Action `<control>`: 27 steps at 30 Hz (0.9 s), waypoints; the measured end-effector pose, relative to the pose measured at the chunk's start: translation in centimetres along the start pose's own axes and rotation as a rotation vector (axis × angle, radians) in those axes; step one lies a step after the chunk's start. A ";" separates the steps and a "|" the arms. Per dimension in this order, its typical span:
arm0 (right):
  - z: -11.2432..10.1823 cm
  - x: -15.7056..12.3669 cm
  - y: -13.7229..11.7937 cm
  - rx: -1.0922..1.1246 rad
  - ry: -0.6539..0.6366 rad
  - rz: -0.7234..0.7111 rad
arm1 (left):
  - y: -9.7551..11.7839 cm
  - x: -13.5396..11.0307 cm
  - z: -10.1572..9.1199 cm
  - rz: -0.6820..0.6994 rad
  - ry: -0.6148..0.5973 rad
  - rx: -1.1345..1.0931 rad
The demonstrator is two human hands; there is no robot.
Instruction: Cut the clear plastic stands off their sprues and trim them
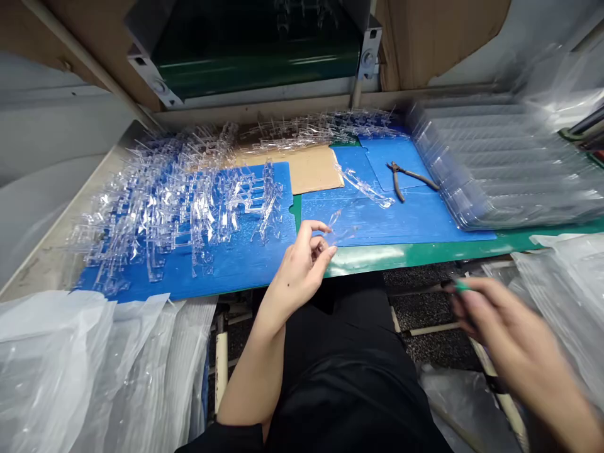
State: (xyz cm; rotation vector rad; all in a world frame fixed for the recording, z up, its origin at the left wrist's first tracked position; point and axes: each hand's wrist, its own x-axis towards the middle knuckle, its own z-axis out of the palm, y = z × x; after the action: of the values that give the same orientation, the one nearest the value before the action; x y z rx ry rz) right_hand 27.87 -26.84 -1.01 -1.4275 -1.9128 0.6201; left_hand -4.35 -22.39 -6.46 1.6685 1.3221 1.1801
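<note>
My left hand (302, 264) is at the front edge of the bench, its fingers pinched on a small clear plastic part (336, 228) held over the blue mat (401, 217). My right hand (500, 327) is lower right, off the bench and blurred by motion, its fingers closed round a thin tool with a green tip (455, 286). A large heap of clear plastic parts (174, 201) lies on the left blue mat (236, 264), left of my left hand. A single clear strip (365, 185) lies beyond my left hand.
Pliers (406, 179) lie on the right mat. Stacked clear trays (509, 163) fill the right of the bench. More clear parts (321, 129) line the back edge under a green conveyor (255, 50). A cardboard sheet (306, 168) lies mid-bench. Plastic bags (85, 371) hang left and right (566, 283).
</note>
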 end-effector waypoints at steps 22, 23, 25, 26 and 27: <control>7.7 1.0 -4.7 0.009 -0.358 -0.368 | -1.3 -8.0 -0.6 0.359 0.265 0.145; 7.7 0.8 -4.8 0.011 -0.363 -0.367 | -1.3 -7.9 -0.5 0.366 0.274 0.150; 7.8 0.6 -4.9 0.013 -0.365 -0.361 | -1.3 -7.8 -0.4 0.389 0.280 0.161; 7.8 0.5 -4.9 0.015 -0.364 -0.358 | -1.3 -7.7 -0.3 0.402 0.280 0.167; 7.9 0.4 -4.9 0.017 -0.365 -0.356 | -1.3 -7.7 -0.3 0.411 0.279 0.171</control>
State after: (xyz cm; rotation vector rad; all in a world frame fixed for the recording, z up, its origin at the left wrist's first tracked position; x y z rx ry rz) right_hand 18.72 -27.73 -2.69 -0.9716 -2.3659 0.7578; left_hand -5.57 -29.54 -9.28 2.0222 1.3101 1.6242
